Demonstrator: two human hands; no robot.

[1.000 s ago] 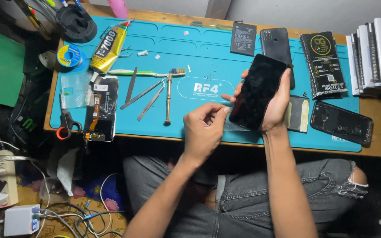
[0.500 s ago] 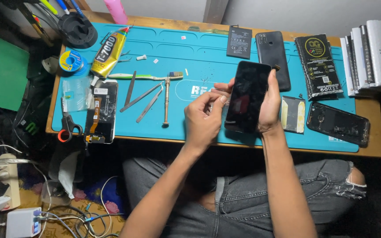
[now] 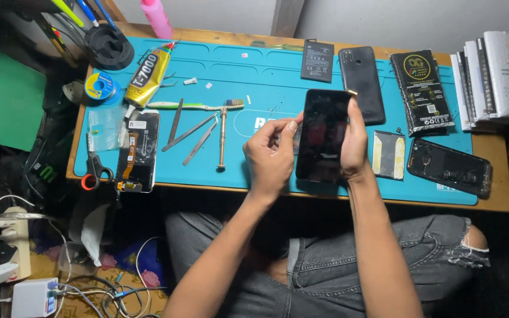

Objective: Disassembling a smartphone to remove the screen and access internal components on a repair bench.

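Observation:
My right hand (image 3: 356, 146) grips a black phone screen panel (image 3: 321, 135) by its right edge and holds it upright above the blue work mat (image 3: 254, 76). My left hand (image 3: 269, 158) pinches the panel's left edge with thumb and forefinger. On the mat's left lie a second screen panel with its flex cable (image 3: 138, 151), tweezers and a metal pry tool (image 3: 191, 133), a screwdriver (image 3: 222, 140), a toothbrush (image 3: 192, 106) and a yellow glue tube (image 3: 146, 76).
A phone battery (image 3: 317, 60), a dark back cover (image 3: 361, 84), a black packet (image 3: 422, 92), a phone frame (image 3: 449, 166) and another battery (image 3: 389, 154) lie at right. Stacked boxes (image 3: 493, 76) stand far right. Scissors (image 3: 93, 172) at the left edge; cables and chargers on the floor.
Both hands have brought the screen panel up and more upright over the mat. My left fingers have moved from beside the panel onto its left edge.

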